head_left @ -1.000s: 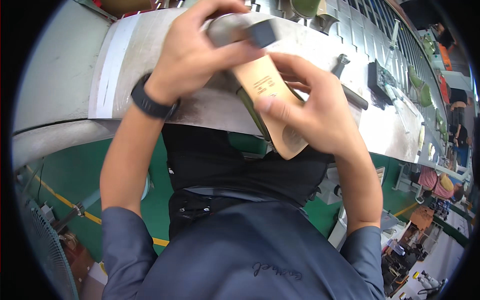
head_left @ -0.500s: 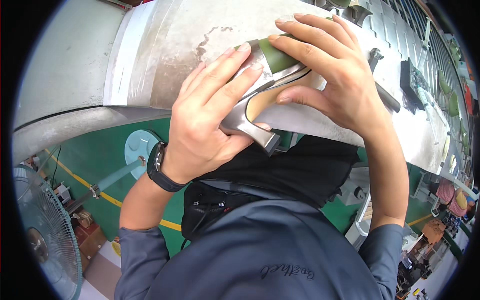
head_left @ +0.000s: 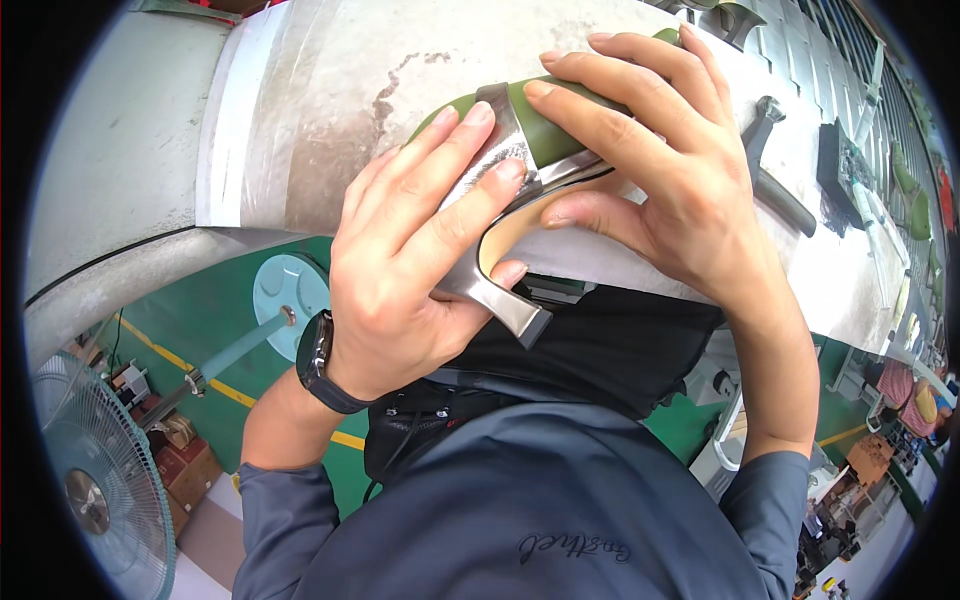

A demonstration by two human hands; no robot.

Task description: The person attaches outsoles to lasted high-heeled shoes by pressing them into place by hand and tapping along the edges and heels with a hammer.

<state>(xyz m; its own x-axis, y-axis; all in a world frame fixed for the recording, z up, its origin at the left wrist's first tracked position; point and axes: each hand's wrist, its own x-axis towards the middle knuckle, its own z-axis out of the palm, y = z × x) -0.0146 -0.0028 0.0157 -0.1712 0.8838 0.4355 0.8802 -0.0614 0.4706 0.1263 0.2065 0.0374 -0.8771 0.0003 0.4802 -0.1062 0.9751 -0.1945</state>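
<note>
A metallic pewter high-heeled shoe [head_left: 507, 135] lies on its side above the bench's near edge, fitted over a green shoe last [head_left: 552, 125]. Its tan sole [head_left: 508, 236] faces me, and the dark-tipped heel [head_left: 510, 312] points down toward my body. My left hand [head_left: 395, 245] is closed round the back of the shoe, fingers on the upper and thumb behind the heel. Over the front part curls my right hand [head_left: 670, 150], its fingers along the far side and its thumb by the sole. That hand hides the toe.
A hammer [head_left: 784, 198] rests on the pale bench [head_left: 310, 130] right of my right hand, beside a dark block [head_left: 842, 172]. More green lasts [head_left: 905, 190] stand at the far right. A floor fan [head_left: 95, 490] is at the lower left, near a round light-blue base [head_left: 280, 300].
The shoe has turned a little in my hands, its heel tip swinging down and slightly left. My fingers keep nearly the same hold. The whole view has shifted slightly.
</note>
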